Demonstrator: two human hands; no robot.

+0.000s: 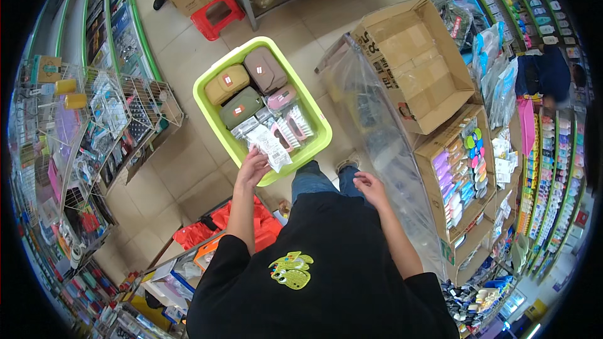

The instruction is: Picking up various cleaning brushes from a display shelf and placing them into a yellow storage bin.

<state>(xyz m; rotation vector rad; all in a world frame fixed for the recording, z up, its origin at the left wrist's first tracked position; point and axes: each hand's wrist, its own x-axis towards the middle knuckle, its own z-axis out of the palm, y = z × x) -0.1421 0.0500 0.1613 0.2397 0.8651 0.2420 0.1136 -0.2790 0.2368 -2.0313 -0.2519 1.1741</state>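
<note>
A lime-green plastic basket (pixel 325 125) stands before me. My left hand (pixel 254 165) is at its near left edge, its fingers at a white plastic packet (pixel 271 145) that bears writing; whether they grip it is unclear. Beyond the packet lie pink-handled brushes (pixel 297 125) in clear wrapping. Farther in are a mustard case (pixel 227 84), a green case (pixel 241 107), a taupe case (pixel 265 70) and a smaller pink case (pixel 281 97). My right hand (pixel 370 188) hangs by my right thigh, fingers loosely apart, holding nothing.
Right of me stand an open cardboard box (pixel 424 70), plastic sheeting (pixel 377 127) and a carton of brushes (pixel 466 169). A wire rack (pixel 136 103) stands left, a red stool (pixel 217 16) ahead. Red bags (pixel 254 221) lie near my left arm. Two people are farther off, upper left and right.
</note>
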